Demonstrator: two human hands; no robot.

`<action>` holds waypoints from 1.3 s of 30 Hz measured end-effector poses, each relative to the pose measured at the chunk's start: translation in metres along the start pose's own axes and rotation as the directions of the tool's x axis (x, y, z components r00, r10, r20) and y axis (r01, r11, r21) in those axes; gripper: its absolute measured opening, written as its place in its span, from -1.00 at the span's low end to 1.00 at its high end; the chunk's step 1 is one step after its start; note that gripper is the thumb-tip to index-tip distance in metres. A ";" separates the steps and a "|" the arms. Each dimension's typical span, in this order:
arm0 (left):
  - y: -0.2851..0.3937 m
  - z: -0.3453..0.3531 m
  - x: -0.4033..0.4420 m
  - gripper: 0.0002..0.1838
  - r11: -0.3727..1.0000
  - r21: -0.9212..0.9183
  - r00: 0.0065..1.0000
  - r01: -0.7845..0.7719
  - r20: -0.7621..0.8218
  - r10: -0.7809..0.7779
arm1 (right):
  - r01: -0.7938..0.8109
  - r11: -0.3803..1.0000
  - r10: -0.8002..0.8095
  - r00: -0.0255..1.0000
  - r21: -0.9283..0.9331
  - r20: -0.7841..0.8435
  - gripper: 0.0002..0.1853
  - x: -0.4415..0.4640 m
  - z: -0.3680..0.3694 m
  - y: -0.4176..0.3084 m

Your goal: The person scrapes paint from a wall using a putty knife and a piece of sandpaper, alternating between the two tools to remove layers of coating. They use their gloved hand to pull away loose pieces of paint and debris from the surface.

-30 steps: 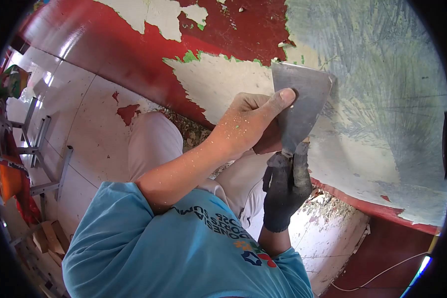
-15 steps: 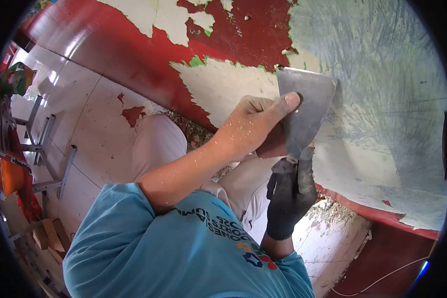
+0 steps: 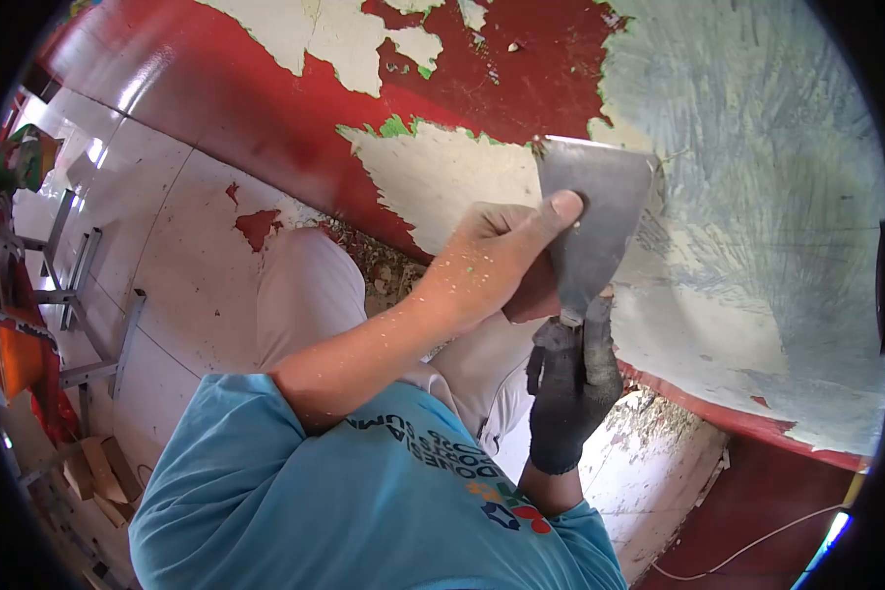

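My scraper (image 3: 605, 211) sits over the patchy surface (image 3: 747, 177), long axis running away from me, broad edge foremost, handle toward my body; my gloved right hand (image 3: 572, 398) wraps the handle, my bare left hand (image 3: 501, 251) holds the blade, thumb on top. Red paint (image 3: 521, 74) borders pale patches (image 3: 452, 177); leftward, metal frames (image 3: 93, 373) stand on tiled floor (image 3: 182, 275)

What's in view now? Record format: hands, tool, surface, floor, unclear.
Left hand: bare, thumb on the blade of the scraper
Right hand: black-gloved, closed around the scraper's lower end
Tool: wide metal scraper, blade edge toward the top of the picture
Surface: peeling red paint, with pale patches
Floor: light tiles, red flakes
Unclear: whether the blade edge touches the surface
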State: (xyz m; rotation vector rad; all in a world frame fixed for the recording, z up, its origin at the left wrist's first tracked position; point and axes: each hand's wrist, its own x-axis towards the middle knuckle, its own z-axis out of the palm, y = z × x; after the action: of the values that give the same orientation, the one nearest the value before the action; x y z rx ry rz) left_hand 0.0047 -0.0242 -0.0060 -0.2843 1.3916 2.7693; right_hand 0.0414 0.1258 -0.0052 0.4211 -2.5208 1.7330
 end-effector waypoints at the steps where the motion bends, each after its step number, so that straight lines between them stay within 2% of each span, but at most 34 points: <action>1: -0.004 -0.001 0.000 -0.49 1.000 -0.004 1.000 0.015 0.003 -0.015 | -0.013 1.000 0.013 1.000 -0.006 -0.005 -0.46 -0.003 -0.001 0.000; 3: -0.005 0.000 -0.001 -0.51 0.995 -0.061 0.994 0.075 0.086 -0.069 | -0.019 0.999 0.018 0.999 -0.033 -0.036 -0.45 -0.007 -0.002 -0.001; 5: -0.002 0.001 -0.003 -0.48 0.994 -0.095 0.994 0.060 0.097 -0.050 | 0.006 0.999 -0.009 0.998 -0.047 -0.064 -0.45 -0.010 -0.002 0.001; 7: 0.004 0.001 -0.007 -0.44 0.996 0.051 0.991 0.067 0.116 -0.072 | 0.012 0.998 -0.016 0.997 -0.055 -0.073 -0.47 -0.014 -0.005 0.001; 8: 0.002 0.003 -0.006 -0.41 0.996 0.034 0.990 0.081 0.116 -0.085 | -0.072 0.997 0.074 0.995 0.027 -0.065 -0.48 -0.016 -0.007 -0.006; 9: 0.003 0.002 -0.006 -0.41 0.997 0.025 0.990 0.079 0.115 -0.081 | -0.070 0.997 0.071 0.996 0.020 -0.060 -0.48 -0.015 -0.005 -0.006; 11: 0.004 0.001 -0.005 -0.42 0.994 -0.046 0.979 0.103 0.184 -0.093 | 0.032 0.996 -0.041 0.994 -0.084 -0.098 -0.56 -0.011 0.001 -0.004; 15: -0.008 0.004 -0.002 -0.42 0.998 -0.009 0.991 0.056 0.121 -0.055 | 0.001 1.000 -0.003 0.992 -0.015 -0.129 -0.46 -0.017 -0.002 0.002; 18: -0.011 0.006 -0.001 -0.43 0.999 -0.028 0.997 -0.019 0.071 0.020 | 0.002 0.996 -0.008 0.997 -0.085 -0.076 -0.47 -0.012 -0.007 0.004; 20: -0.002 0.000 -0.003 -0.47 0.987 0.152 0.995 0.057 0.070 -0.068 | 0.164 0.981 -0.170 0.984 -0.105 -0.046 -0.55 -0.007 -0.006 0.012; 21: 0.000 -0.002 -0.002 -0.47 0.987 0.148 0.996 0.056 0.067 -0.067 | 0.165 0.981 -0.170 0.985 -0.106 -0.040 -0.55 -0.001 -0.005 0.011; 23: 0.004 -0.006 0.001 -0.51 0.988 -0.156 0.996 0.010 -0.082 -0.023 | 0.313 0.921 -0.304 0.950 -0.233 0.074 -0.50 0.019 0.005 0.003; 25: 0.013 -0.014 0.001 -0.53 0.980 -0.191 0.997 -0.046 -0.066 0.034 | 0.357 0.907 -0.345 0.934 -0.222 0.092 -0.44 0.027 0.017 -0.007; 27: 0.012 -0.018 0.002 -0.53 0.987 -0.157 0.997 -0.022 -0.078 0.010 | 0.211 0.957 -0.199 0.977 -0.197 0.081 -0.48 0.023 0.018 -0.012; 29: 0.003 -0.018 0.002 -0.53 0.987 -0.162 0.998 -0.015 -0.056 0.006 | 0.157 0.975 -0.149 0.987 -0.157 0.058 -0.47 0.014 0.013 -0.002; 31: 0.000 -0.018 -0.001 -0.52 0.984 -0.170 0.998 0.057 0.033 -0.052 | 0.053 0.993 -0.051 0.998 -0.102 0.026 -0.46 0.006 0.010 0.001; 32: -0.001 -0.019 -0.002 -0.53 0.995 -0.078 0.998 0.057 0.007 -0.057 | 0.072 0.990 -0.070 0.997 -0.123 0.017 -0.47 0.002 0.007 0.003; 33: 0.000 -0.020 -0.003 -0.53 0.995 -0.082 0.998 0.061 0.008 -0.061 | 0.068 0.989 -0.066 0.998 -0.128 0.017 -0.47 -0.001 0.008 0.001; 35: 0.009 -0.022 -0.005 -0.53 0.996 0.002 0.995 0.093 0.029 -0.093 | -0.035 0.999 0.035 0.999 -0.026 0.005 -0.48 -0.001 0.011 -0.007; 36: 0.015 -0.025 -0.005 -0.53 0.996 0.005 0.996 0.086 0.031 -0.086 | -0.027 0.999 0.027 1.000 -0.023 0.003 -0.48 0.003 0.015 -0.006; 38: 0.022 -0.027 -0.006 -0.53 0.989 -0.140 0.996 0.050 -0.068 -0.060 | 0.196 0.964 -0.183 0.979 -0.178 0.085 -0.47 0.016 0.024 -0.003; 39: 0.022 -0.029 0.000 -0.53 0.975 -0.214 0.995 -0.062 -0.094 0.043 | 0.190 0.970 -0.178 0.980 -0.151 0.091 -0.46 0.022 0.033 -0.014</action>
State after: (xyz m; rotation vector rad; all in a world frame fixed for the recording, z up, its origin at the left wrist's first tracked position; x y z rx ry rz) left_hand 0.0070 -0.0607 -0.0053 -0.3861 1.1275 2.9903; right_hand 0.0273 0.0867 -0.0001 0.6980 -2.5524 1.4654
